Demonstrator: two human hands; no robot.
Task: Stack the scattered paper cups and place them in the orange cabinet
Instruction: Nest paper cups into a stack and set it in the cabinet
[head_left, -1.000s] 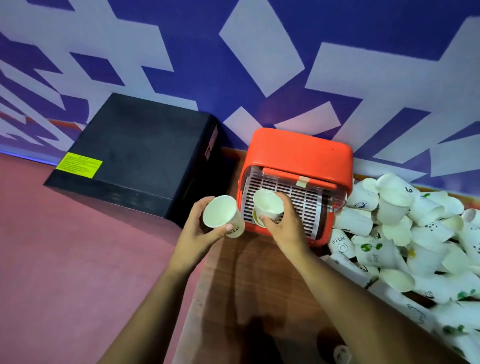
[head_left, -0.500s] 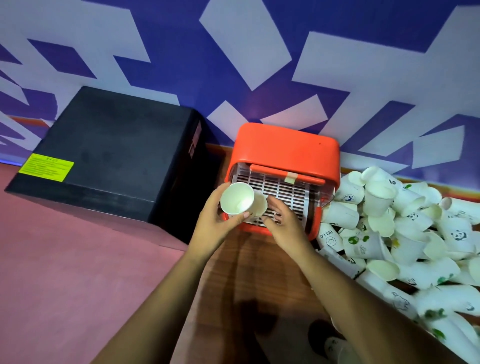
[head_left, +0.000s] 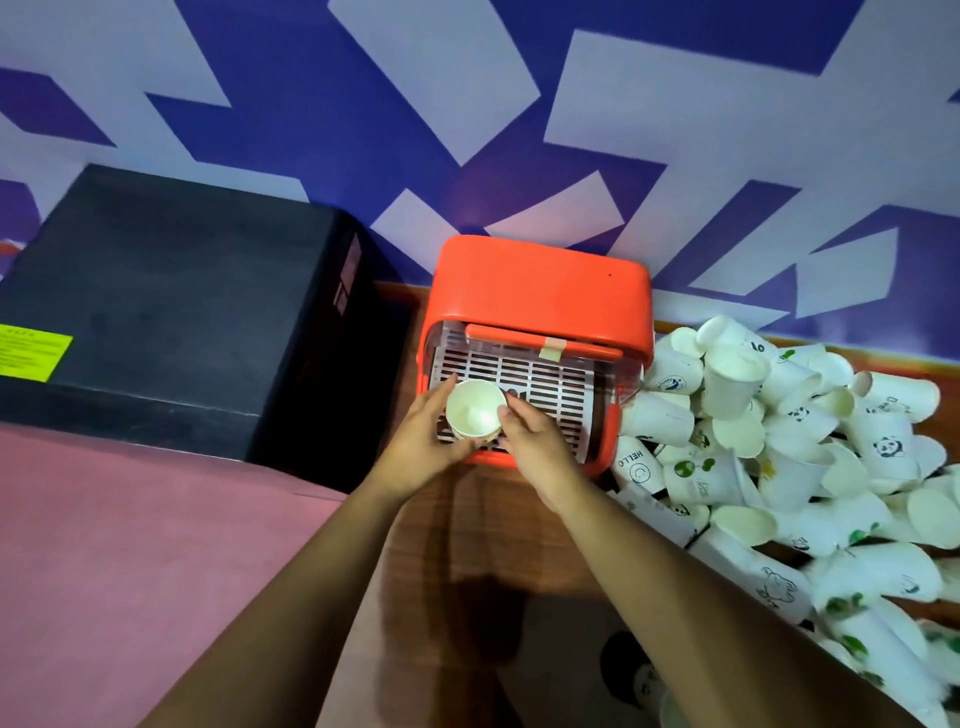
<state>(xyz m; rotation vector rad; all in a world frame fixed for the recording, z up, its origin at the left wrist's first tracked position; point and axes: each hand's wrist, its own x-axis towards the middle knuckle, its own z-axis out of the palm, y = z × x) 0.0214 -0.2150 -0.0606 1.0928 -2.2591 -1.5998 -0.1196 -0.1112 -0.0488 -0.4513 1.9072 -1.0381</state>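
Your two forearms reach up from the bottom edge and converge over the wooden tabletop (head_left: 467, 525). Your left hand (head_left: 418, 441) is cupped, thumb low and fingers curled round the left wall of a white paper cup (head_left: 475, 413). Your right hand (head_left: 535, 449) closes in from the other side, its fingertips against the cup's right rim, so both hands have hold of the same cup. A second rim shows just under it, so it looks nested in another cup, though the hands hide most of that.

The cup sits between your hands, mouth turned up toward you, its long axis running down and away toward the slotted white rack (head_left: 540, 379) of the orange cabinet (head_left: 540, 283), directly in front of it.

To the right of the cabinet, a heap of loose cups (head_left: 779, 441) lies tumbled on the tabletop, most on their sides. To the left stands a black box (head_left: 171, 296), with the blue-and-white wall (head_left: 467, 104) beyond.
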